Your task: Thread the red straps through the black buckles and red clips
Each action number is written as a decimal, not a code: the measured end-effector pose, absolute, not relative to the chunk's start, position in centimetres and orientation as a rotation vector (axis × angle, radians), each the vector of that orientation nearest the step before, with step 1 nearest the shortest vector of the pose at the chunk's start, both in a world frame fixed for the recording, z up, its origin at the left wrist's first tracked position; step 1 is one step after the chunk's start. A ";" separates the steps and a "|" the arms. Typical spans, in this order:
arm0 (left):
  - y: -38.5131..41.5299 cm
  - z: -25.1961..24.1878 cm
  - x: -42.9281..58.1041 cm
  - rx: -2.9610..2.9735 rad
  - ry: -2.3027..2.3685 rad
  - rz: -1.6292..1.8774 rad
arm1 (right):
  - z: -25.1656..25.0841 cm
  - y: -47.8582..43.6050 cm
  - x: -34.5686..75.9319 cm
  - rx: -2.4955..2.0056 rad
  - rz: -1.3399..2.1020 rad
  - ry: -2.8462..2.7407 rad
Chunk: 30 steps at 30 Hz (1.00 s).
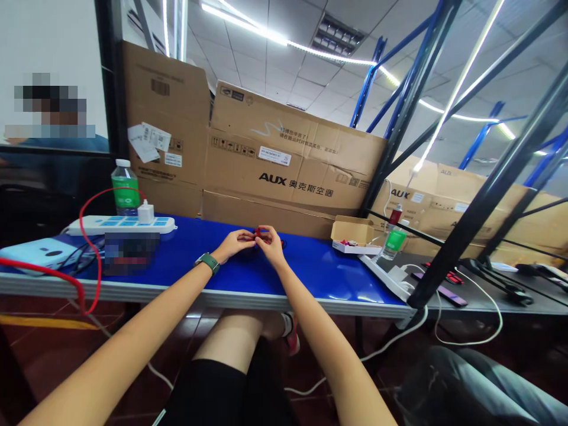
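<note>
Above the blue tabletop [310, 272], my left hand [235, 245] and my right hand [271, 244] meet fingertip to fingertip. Pinched between them is a small red piece [257, 232], too small to identify and partly covered by the fingers. Both hands are closed on it. A green-strapped watch [207, 262] circles my left wrist. Something dark and red peeks out just right of my right hand, mostly hidden. To the right, a small open cardboard box [352, 234] holds little red and white pieces.
At the left stand a water bottle [125, 188], a white power strip [119, 225] with a plugged charger, a light-blue device [42, 254] and a red cable [81, 290]. Large cartons [288, 160] wall the back. A black metal post [479, 183] rises at the right.
</note>
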<state>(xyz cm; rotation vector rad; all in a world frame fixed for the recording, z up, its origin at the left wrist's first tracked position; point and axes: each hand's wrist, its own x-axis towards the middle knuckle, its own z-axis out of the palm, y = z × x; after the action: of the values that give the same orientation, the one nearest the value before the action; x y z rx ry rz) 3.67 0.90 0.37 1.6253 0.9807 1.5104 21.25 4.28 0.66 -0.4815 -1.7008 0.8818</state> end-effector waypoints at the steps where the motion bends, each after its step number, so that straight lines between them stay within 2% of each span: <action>1: 0.8 0.5 3.7 1.606 0.986 1.537 | 0.7 4.1 21.2 -0.490 0.877 -1.675; 8: 0.9 0.5 3.5 1.451 0.956 1.633 | 0.4 3.8 21.1 -0.513 1.060 -1.640; 19: 0.4 0.8 3.5 1.508 0.929 1.602 | 0.0 4.9 21.1 -0.614 0.844 -1.679; 30: 0.7 0.8 3.5 1.622 0.973 1.637 | 0.6 4.2 21.6 -0.620 1.147 -1.563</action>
<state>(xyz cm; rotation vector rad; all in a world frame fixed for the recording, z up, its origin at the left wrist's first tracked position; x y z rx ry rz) 3.46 0.73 0.85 1.6219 0.9727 1.6370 21.57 4.20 0.57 -0.6205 -1.5625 1.1467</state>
